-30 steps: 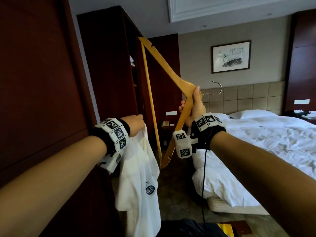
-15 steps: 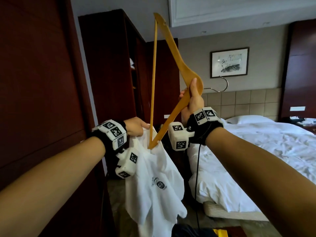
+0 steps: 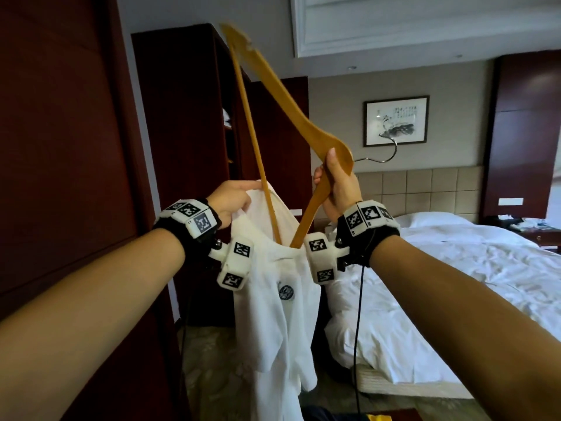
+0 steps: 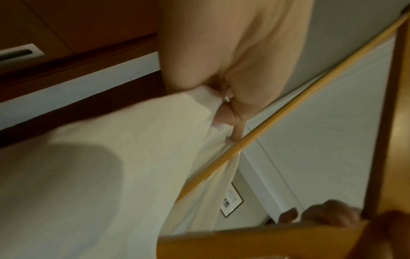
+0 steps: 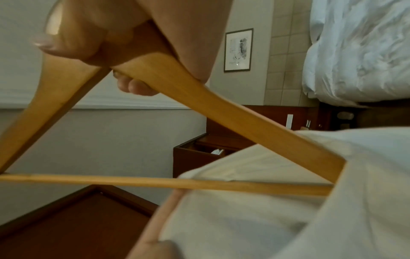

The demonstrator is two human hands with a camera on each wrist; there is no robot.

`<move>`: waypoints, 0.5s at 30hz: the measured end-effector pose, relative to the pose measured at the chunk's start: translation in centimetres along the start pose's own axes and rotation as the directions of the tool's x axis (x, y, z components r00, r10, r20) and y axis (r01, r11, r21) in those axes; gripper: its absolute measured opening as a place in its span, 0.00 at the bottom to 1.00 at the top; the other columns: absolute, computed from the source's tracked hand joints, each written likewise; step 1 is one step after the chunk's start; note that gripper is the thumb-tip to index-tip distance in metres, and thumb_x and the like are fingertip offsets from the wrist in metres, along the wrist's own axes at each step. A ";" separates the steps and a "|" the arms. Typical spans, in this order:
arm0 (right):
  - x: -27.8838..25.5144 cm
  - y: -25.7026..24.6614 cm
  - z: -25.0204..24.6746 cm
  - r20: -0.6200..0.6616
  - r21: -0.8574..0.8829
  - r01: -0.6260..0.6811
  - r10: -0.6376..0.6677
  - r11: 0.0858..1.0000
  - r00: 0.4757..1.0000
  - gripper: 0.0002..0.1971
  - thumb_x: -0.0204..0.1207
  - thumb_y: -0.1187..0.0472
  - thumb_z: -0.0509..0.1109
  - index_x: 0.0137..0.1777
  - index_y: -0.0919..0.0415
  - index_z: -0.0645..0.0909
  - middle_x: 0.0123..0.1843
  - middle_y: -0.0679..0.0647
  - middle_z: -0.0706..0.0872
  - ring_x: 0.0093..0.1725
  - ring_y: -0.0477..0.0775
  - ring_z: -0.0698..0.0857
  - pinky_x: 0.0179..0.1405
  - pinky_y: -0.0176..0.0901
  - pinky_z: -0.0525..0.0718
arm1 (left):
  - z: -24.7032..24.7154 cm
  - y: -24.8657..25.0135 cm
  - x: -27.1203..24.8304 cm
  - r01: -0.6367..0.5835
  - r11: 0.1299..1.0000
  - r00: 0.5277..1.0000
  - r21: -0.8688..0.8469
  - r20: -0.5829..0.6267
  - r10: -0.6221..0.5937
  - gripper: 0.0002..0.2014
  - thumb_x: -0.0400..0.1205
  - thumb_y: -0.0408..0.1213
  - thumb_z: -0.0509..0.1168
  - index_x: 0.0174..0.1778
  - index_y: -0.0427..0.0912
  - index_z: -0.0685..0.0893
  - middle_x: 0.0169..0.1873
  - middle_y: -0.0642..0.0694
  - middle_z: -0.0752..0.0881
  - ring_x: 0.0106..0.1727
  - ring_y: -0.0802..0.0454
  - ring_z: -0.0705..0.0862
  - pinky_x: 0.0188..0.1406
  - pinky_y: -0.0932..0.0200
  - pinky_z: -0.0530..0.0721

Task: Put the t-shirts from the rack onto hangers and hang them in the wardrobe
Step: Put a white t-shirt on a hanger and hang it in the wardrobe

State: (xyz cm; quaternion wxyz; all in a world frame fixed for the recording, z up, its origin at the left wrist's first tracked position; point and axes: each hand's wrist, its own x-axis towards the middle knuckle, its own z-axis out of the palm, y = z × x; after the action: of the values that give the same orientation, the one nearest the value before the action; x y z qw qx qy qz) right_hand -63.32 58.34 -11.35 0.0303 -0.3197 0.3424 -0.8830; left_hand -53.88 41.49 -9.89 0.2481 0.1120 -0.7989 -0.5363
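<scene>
A white t-shirt (image 3: 273, 293) with a small dark chest logo hangs from my left hand (image 3: 233, 199), which pinches its collar (image 4: 213, 112). My right hand (image 3: 337, 189) grips a wooden hanger (image 3: 285, 95) at its middle, just below the metal hook (image 3: 385, 156). The hanger stands tilted on end. Its lower arm and the end of its crossbar (image 5: 155, 182) sit inside the shirt's neck opening (image 3: 285, 241); the upper arm points toward the ceiling. In the right wrist view the shirt (image 5: 277, 201) covers the hanger's lower tip. The dark wooden wardrobe (image 3: 188, 141) stands behind, one shelf visible.
A dark wood panel (image 3: 60, 147) fills the left side. A bed with white linen (image 3: 455, 284) lies to the right, a framed picture (image 3: 396, 120) on the far wall. Carpeted floor (image 3: 212, 360) runs between bed and wardrobe. A cable hangs from my right wrist.
The hanger swung upright and came down, so its lower end went into the shirt's neck opening. My left hand rose and moved the collar toward the hanger.
</scene>
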 end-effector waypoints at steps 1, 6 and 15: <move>-0.1 0.2 -0.2 0.002 -0.030 -0.012 0.013 0.999 1.000 0.10 0.77 0.52 0.68 0.49 0.60 0.78 0.29 0.51 0.79 0.30 0.47 0.78 0.40 0.38 0.78 | -0.1 0.1 0.2 -0.005 1.000 1.000 -0.031 -0.004 0.005 0.35 0.71 0.10 0.46 0.65 0.43 0.83 0.60 0.39 0.83 0.51 0.47 0.82 0.34 0.64 0.83; -0.4 1.1 -1.3 0.025 -0.109 -0.055 0.058 0.993 0.998 0.14 0.73 0.50 0.71 0.47 0.61 0.78 0.30 0.52 0.79 0.30 0.48 0.78 0.39 0.38 0.79 | -0.6 0.4 0.5 -0.050 0.993 0.995 -0.103 -0.093 0.040 0.35 0.68 0.12 0.49 0.64 0.44 0.84 0.64 0.37 0.81 0.68 0.40 0.76 0.65 0.52 0.79; -0.6 1.4 -4.4 0.028 -0.369 -0.241 0.270 0.898 0.962 0.06 0.75 0.63 0.72 0.42 0.64 0.79 0.27 0.56 0.79 0.24 0.48 0.78 0.27 0.37 0.81 | -2.2 0.3 0.4 -0.117 0.970 0.967 -0.215 -0.246 0.062 0.31 0.74 0.13 0.51 0.69 0.40 0.79 0.61 0.39 0.82 0.54 0.45 0.80 0.46 0.61 0.79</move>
State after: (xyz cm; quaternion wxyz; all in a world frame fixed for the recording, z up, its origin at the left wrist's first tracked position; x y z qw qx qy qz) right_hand -65.63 60.04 -15.06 0.1000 -0.3064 0.5367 -0.7798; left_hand -53.01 39.68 -8.82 0.3769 0.1097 -0.7012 -0.5952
